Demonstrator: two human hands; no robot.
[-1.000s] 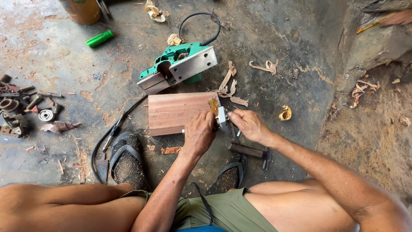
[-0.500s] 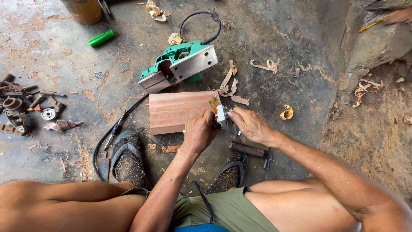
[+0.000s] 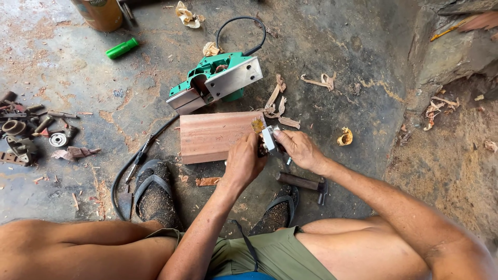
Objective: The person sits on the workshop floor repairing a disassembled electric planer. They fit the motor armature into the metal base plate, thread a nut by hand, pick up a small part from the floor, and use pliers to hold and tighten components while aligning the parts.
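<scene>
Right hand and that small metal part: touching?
Touching. The head view shows the right hand with fingertips pressed on the small metal part, no gap; the left hand grips it too.

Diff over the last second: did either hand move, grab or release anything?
No visible change. Both the left hand and the right hand stay closed on the small metal part at the right edge of the wooden block. The green electric planer, the hammer and the cable lie where they were.
</scene>
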